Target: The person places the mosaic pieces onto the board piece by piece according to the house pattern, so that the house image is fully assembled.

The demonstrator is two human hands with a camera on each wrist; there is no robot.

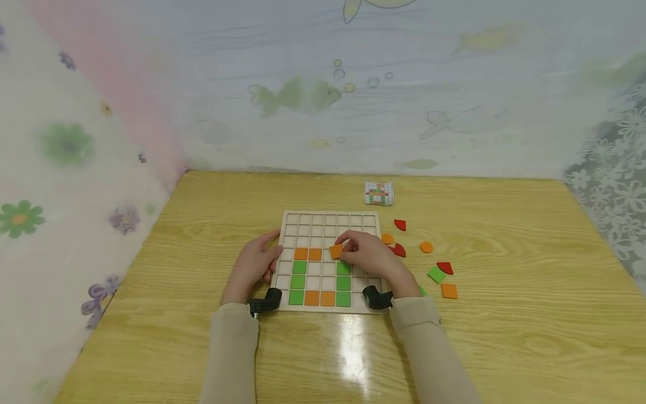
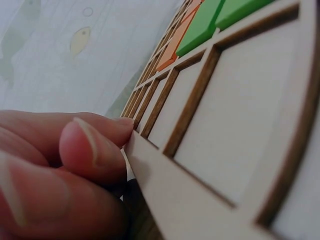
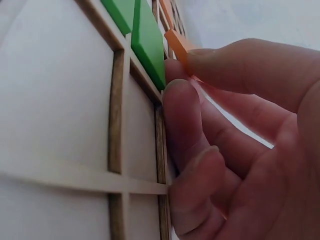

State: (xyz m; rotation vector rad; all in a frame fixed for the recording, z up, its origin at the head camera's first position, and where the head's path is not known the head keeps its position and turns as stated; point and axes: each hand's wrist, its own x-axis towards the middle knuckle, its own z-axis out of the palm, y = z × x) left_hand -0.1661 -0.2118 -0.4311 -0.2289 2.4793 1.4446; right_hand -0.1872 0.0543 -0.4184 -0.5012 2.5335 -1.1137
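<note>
A pale wooden grid board [image 1: 330,310] lies on the table with green and orange square tiles in some of its cells. My right hand [image 1: 370,255] pinches an orange square tile [image 1: 336,251] between thumb and finger. This tile is tilted over the board, just beyond a green tile [image 1: 344,267] in the right green column. In the right wrist view, the other fingers of that hand curl close over the grid beside a green tile [image 3: 148,45]. My left hand [image 1: 254,261] is at the board's left edge; its fingertips [image 2: 125,125] touch the frame in the left wrist view.
Right of the board lie loose pieces: red quarter-circles [image 1: 400,225], orange discs [image 1: 426,247], a green square [image 1: 437,274] and an orange square [image 1: 450,290]. A small printed pattern card [image 1: 378,193] lies behind the board. Walls stand at the table's back and left.
</note>
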